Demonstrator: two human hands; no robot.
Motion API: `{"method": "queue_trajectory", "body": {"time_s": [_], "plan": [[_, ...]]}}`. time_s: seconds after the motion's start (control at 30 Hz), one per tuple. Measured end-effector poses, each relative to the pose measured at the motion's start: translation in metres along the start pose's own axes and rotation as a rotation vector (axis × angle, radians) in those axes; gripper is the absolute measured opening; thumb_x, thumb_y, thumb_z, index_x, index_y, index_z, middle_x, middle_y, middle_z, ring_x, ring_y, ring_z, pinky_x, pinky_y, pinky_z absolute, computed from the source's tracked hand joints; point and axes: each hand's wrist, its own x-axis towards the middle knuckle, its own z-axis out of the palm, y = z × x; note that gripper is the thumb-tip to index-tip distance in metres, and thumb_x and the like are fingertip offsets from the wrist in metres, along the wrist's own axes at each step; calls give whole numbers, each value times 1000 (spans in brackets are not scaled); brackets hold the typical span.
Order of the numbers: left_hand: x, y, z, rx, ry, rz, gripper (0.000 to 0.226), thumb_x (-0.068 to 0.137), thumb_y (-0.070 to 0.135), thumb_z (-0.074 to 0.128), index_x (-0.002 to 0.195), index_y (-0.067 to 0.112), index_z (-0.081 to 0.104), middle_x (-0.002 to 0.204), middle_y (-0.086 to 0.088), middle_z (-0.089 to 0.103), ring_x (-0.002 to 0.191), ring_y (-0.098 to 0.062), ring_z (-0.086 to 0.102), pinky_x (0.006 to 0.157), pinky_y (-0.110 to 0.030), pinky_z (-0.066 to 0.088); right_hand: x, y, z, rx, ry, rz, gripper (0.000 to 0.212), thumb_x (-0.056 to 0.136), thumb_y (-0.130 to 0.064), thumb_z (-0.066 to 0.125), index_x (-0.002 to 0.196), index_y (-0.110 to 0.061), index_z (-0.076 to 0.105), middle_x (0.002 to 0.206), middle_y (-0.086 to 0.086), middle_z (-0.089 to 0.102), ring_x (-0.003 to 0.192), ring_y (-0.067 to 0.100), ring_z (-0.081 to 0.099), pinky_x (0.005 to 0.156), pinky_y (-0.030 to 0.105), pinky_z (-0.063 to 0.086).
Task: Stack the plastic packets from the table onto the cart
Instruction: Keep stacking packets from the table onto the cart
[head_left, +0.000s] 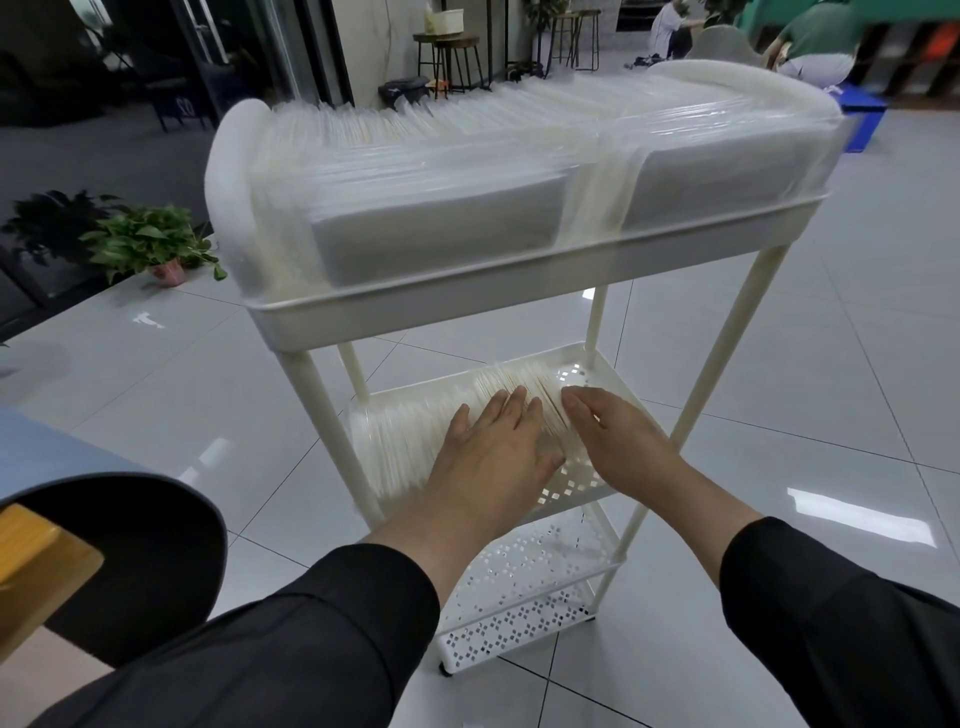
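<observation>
Far left, on the floor: a potted plant (150, 244) in a pink pot, a darker one behind it. Near left corner: the rounded edge of a table (31, 457) with a pale blue top and a dark rim, wooden underside showing below.

Centre: a white three-tier cart (519, 291) on the glossy tiled floor. Top tray packed full with plastic packets (441, 228) standing on edge in two rows side by side, left row and right row, running from near to far; they rise above the tray wall. The middle shelf (587, 480) is perforated; a row of packets on it (410, 441) fills its left part, standing on edge, leaning slightly. The right part of that shelf shows bare perforations. The bottom shelf (519, 618) is perforated too, seen near the floor.

Left hand (493, 452): flat, fingers straight and together, palm pressed down on the right end of the middle-shelf row. Not curled round anything. Black sleeve on the forearm.

Right hand (613, 436): just right of the left one, fingers extended, side of the hand against the end of the same row. Fingertips touch the packet edges; no pinch that I can see. Black sleeve as well. The two hands lie close, with a narrow strip of packets showing between them.

Far right, background: a blue bin (862, 117) on the floor and two people crouched near a wall, blurred. Stools (457, 57) stand far behind the cart.
</observation>
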Motion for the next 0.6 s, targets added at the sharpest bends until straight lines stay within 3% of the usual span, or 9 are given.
{"method": "queue_trajectory", "body": {"time_s": [0.07, 0.13, 0.2, 0.27, 0.37, 0.6], "plan": [[0, 0, -1, 0, -3, 1, 68, 107, 54, 25, 163, 20, 8, 171, 1, 2, 157, -15, -1, 126, -47, 5, 1, 0, 0, 40, 37, 34, 34, 107, -43, 36, 75, -43, 47, 71, -22, 55, 70, -5, 51, 69, 18, 33], [0, 0, -2, -3, -4, -1, 68, 107, 55, 24, 163, 20, 7, 171, 1, 1, 157, -15, -2, 126, -47, 4, 2, 2, -2, 45, 58, 40, 35, 108, -42, 36, 78, -43, 54, 68, -29, 56, 71, -7, 53, 71, 21, 35], [0, 1, -4, -14, 10, -4, 67, 107, 54, 24, 162, 20, 8, 171, 1, 2, 157, -15, -1, 127, -47, 5, 1, 4, -3, 57, 62, 22, 32, 107, -44, 36, 107, -37, 67, 91, -29, 64, 94, -5, 59, 83, 23, 39], [0, 2, -5, -38, 35, -8, 65, 108, 53, 23, 162, 20, 10, 171, 1, 4, 157, -14, 0, 127, -45, 5, 1, 4, -5, 53, 69, 10, 45, 106, -47, 35, 136, -25, 60, 129, -13, 65, 124, 11, 56, 99, 26, 39], [-1, 3, -6, -64, 61, -10, 61, 109, 49, 23, 162, 21, 14, 171, 1, 7, 157, -13, 2, 127, -43, 6, -2, 4, -7, 56, 51, 25, 51, 106, -48, 35, 147, -22, 50, 149, -5, 52, 140, 14, 46, 115, 30, 33], [-25, 9, -22, -228, 139, -7, 53, 110, 39, 26, 160, 20, 26, 169, -1, 19, 156, -14, 13, 125, -30, 8, -38, -24, -17, 45, 207, -102, 40, 105, -42, 42, 141, -29, 55, 140, -16, 55, 128, 5, 51, 106, 22, 37]]}}
